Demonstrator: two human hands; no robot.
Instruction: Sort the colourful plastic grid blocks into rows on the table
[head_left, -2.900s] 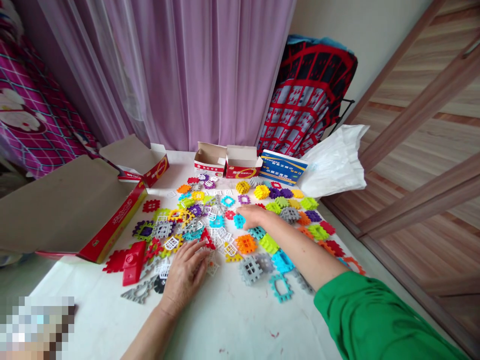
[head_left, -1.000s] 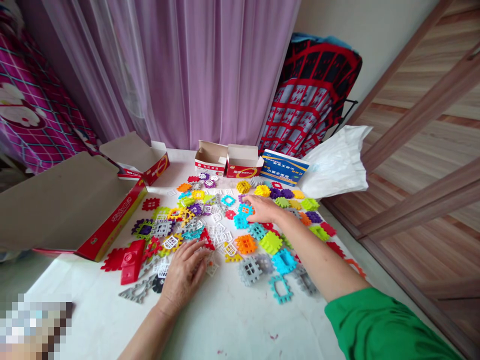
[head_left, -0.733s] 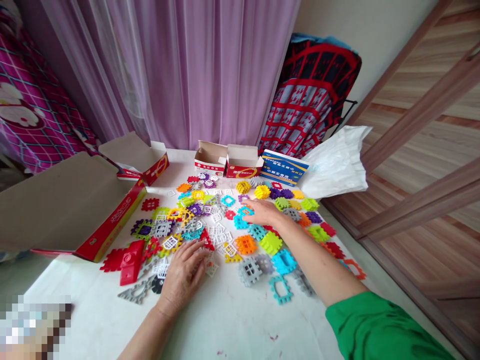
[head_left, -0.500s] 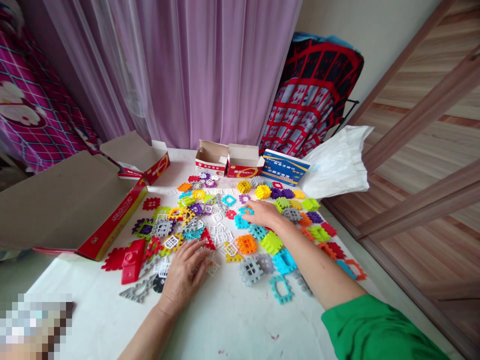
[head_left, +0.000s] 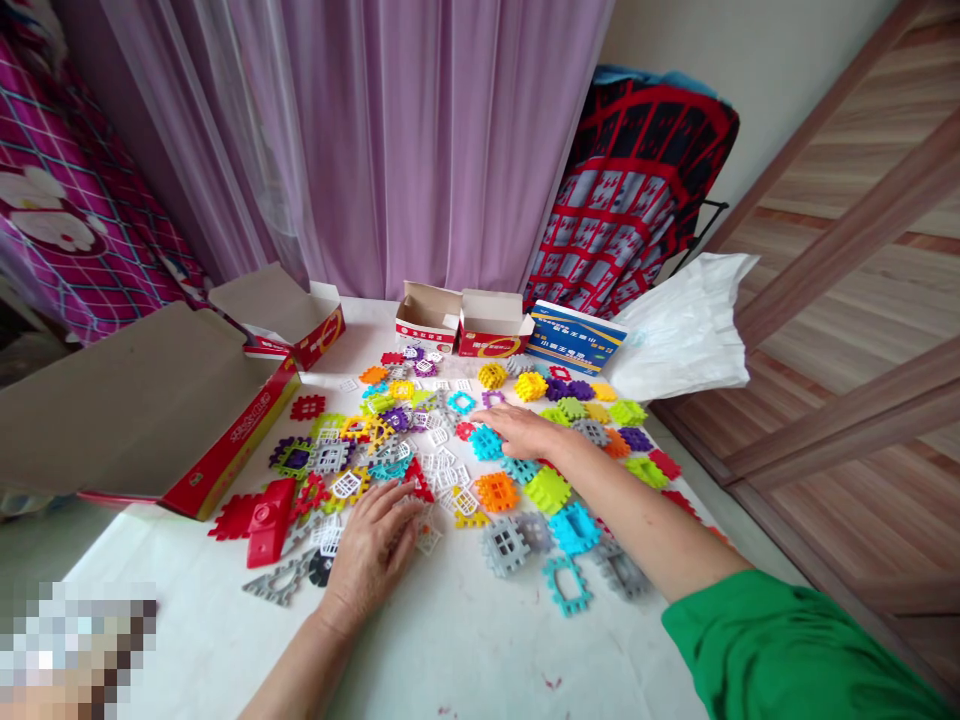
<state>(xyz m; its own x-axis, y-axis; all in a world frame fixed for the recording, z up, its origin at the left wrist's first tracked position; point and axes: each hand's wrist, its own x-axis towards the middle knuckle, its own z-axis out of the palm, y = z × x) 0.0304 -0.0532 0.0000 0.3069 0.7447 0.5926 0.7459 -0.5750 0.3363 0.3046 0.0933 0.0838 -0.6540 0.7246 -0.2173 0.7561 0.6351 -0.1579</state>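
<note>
The right hand (head_left: 517, 432), fingers slightly spread, touches the cyan interlocking block (head_left: 486, 443) near the tabletop's middle. The left hand (head_left: 375, 545) rests loosely spread beside the red triangular piece (head_left: 418, 482).

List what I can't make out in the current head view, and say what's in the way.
- Head view: whether the right hand grips or just touches the turquoise block; its fingers hide the contact.
- Head view: whatever lies beneath the left hand; the hand covers it.
- Head view: pieces behind the right forearm, which blocks them.
- Head view: the lower-left object; pixelated and cut off by the edge.
</note>
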